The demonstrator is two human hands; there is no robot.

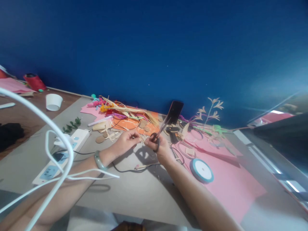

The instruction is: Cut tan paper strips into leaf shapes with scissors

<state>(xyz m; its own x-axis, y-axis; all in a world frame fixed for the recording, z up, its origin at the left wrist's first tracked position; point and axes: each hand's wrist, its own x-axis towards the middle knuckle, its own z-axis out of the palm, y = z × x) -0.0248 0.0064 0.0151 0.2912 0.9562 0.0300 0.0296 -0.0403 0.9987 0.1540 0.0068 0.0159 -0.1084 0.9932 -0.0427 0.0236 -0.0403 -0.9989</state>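
My left hand (127, 141), with a green bangle (99, 160) at its wrist, pinches a thin straw-coloured strip (142, 138) between thumb and fingertips. The strip reaches across to the fingers of my right hand (161, 149); whether they also grip it is hard to see. Dark-handled scissors (164, 125) are held in my right hand, their blades pointing up and away. Behind both hands lie pale flat strips (131, 109), round brown discs (143, 124) and orange sheet material (125, 123). A black phone (175, 111) leans upright just beyond the scissors.
A white power strip (51, 170) and white cables (68, 150) lie left. Pink paper (231, 183) carries a blue-rimmed ribbon spool (201, 170) at right. A flower-like stem (209, 110) rises near the blue wall (154, 48). A white cup (54, 102) stands far left.
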